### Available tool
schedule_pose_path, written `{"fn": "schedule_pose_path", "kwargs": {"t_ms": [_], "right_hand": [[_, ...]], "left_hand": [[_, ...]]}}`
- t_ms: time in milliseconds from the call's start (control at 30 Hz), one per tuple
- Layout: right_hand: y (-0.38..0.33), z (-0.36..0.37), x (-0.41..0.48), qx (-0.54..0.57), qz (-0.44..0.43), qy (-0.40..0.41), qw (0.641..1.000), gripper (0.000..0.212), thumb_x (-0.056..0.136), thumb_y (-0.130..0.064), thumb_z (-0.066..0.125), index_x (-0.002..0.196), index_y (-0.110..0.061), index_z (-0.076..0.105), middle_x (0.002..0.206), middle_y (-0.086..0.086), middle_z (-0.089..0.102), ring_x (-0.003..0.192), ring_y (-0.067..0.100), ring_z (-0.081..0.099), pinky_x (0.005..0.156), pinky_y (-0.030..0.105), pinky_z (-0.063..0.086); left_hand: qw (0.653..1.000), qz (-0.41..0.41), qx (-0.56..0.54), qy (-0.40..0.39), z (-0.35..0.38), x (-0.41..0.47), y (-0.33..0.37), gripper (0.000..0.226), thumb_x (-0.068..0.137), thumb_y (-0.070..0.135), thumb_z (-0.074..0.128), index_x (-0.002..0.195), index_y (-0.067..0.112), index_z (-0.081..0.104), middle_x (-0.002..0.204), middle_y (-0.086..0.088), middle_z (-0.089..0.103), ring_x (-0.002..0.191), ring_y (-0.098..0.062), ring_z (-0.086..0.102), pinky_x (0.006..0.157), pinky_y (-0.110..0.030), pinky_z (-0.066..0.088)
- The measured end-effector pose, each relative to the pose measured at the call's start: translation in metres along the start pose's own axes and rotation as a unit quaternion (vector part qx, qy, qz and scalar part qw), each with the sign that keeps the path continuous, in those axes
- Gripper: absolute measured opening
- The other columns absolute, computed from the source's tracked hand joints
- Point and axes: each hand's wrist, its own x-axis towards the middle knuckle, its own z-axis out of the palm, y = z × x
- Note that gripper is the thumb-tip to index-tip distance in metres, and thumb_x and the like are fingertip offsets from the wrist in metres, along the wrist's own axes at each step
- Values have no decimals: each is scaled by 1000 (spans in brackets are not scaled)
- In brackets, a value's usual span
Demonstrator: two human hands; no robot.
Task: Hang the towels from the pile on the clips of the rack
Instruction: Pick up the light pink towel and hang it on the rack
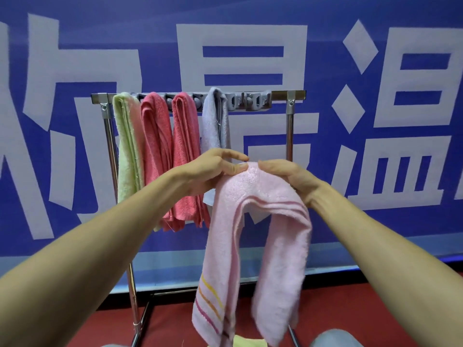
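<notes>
Big white Chinese characters run across the blue banner at the back, and that is all the writing on show. Far right, one reads clean: 温, though its right edge runs out of the picture. In the centre, a character with a 日-shaped top, its lower part behind the hung towels and the pink towel, so I cannot name it. On the left, a character cut by the picture's edge, possibly 欢, not certain.

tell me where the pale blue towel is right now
In the head view, the pale blue towel hangs from the rack, fourth from the left, beside the second coral towel and just above the left hand.
</notes>
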Motion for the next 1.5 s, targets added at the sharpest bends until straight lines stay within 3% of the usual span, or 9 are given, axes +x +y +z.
{"fn": "schedule_pose_path", "kwargs": {"t_ms": [67, 233, 467, 567, 733, 900, 1100, 1333, 1500], "right_hand": [[-8, -3, 2, -37, -24, -7, 999, 51, 87, -23, 61, 123, 11, 51, 122, 26, 58, 109, 40, 58, 93, 49, 48], [-30, -9, 1, -85, -84, 75, 990, 26, 92, -24, 57, 97, 0, 64, 84, 11, 66, 75, 22, 62, 66, 31, 54], [-38, -10, 13, 14, -116, 154, 981, 28, 96, -24, 53, 74, -7, 58, 57, 1, 58, 52, 13, 56, 51, 26, 50], [-44, -21, 22, 47, -116, 208, 970, 25, 92, -28, 60, 83, -4, 61, 62, 6, 65, 58, 18, 65, 58, 31, 53], [-55, -43, 39, 86, -128, 218, 964, 21, 93, -25, 60, 84, -6, 63, 64, 7, 66, 58, 19, 66, 56, 31, 53], [-61, -69, 62, 139, -134, 209, 959, 13, 92, -19, 62, 93, -7, 66, 72, 10, 63, 66, 22, 63, 65, 37, 54], [-70, -88, 110, 194, -103, 266, 939, 46, 87, -26, 69, 127, -6, 59, 115, 22, 65, 100, 37, 65, 81, 54, 55], [-95, -97, 165, 204, -102, 293, 928, 41, 82, -27, 73, 115, -4, 67, 104, 23, 71, 95, 37, 69, 83, 54, 55], [-94, -105, 201, 196, -93, 348, 912, 80, 36, -31, 93, 109, -9, 69, 95, 14, 75, 83, 35, 72, 80, 49, 57]], "left_hand": [[1000, 9, -12, -18, -3, 0, -6, 19, 81, 20, 68, 99, 12, 68, 78, -3, 65, 62, -13, 59, 53, -22, 47], [996, 29, -55, -70, -5, -3, -32, 12, 84, 31, 66, 82, 20, 72, 71, 4, 58, 59, -7, 52, 53, -18, 43], [996, 35, -62, -62, 12, 7, -38, 33, 82, 22, 65, 113, 10, 68, 103, -7, 71, 90, -19, 67, 78, -30, 53], [998, 26, -31, -57, 16, 16, -32, 36, 88, 26, 60, 118, 5, 64, 112, -8, 68, 101, -22, 63, 94, -37, 48], [995, 62, -68, -35, 16, 44, -21, 25, 98, 18, 48, 113, 4, 62, 102, -7, 68, 90, -18, 66, 79, -29, 55], [991, 104, -84, 17, 4, 86, -12, 30, 95, 15, 49, 119, 0, 60, 115, -16, 63, 108, -32, 57, 103, -48, 37], [983, 125, -97, 88, -10, 138, 7, 19, 93, 13, 55, 108, 12, 67, 91, 1, 71, 82, -13, 65, 75, -33, 46], [958, 181, -101, 197, -33, 184, 43, 14, 91, -1, 57, 97, 5, 68, 81, -4, 71, 72, -17, 67, 71, -31, 57], [950, 178, -42, 252, -51, 193, 62, 1, 85, 1, 66, 85, 2, 66, 71, -5, 68, 63, -15, 66, 58, -25, 55]]}}
